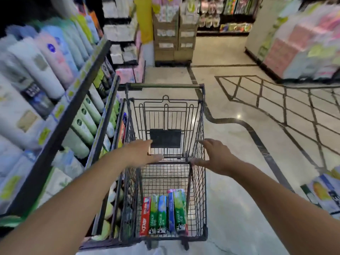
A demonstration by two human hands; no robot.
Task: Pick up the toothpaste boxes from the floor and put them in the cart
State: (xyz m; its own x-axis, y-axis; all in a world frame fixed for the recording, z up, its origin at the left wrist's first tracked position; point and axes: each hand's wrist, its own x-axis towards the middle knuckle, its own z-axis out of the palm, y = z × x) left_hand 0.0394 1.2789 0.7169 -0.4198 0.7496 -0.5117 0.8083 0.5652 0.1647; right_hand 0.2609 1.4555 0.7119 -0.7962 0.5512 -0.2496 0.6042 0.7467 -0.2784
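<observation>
A black wire cart (pixel 201 183) stands in the aisle right in front of me, its green handle bar (pixel 165 86) at the far end. Several toothpaste boxes (pixel 162 214), one red, one blue and the others green, stand side by side at the cart's near end. My left hand (pixel 142 153) reaches over the cart's left side with straight fingers and holds nothing. My right hand (pixel 215 156) hovers over the right rim, fingers spread and empty. Both thumbs lie close to a cross bar; I cannot tell whether they touch it. No box is visible on the floor.
Tall shelves of bottles and tubes (pixel 55 70) run close along the cart's left side. A cardboard display (pixel 173 43) stands ahead. Stacked packs (pixel 303 52) fill the far right, and more packs (pixel 325 194) sit at the lower right. Shiny tiled floor (pixel 239 181) lies to the right.
</observation>
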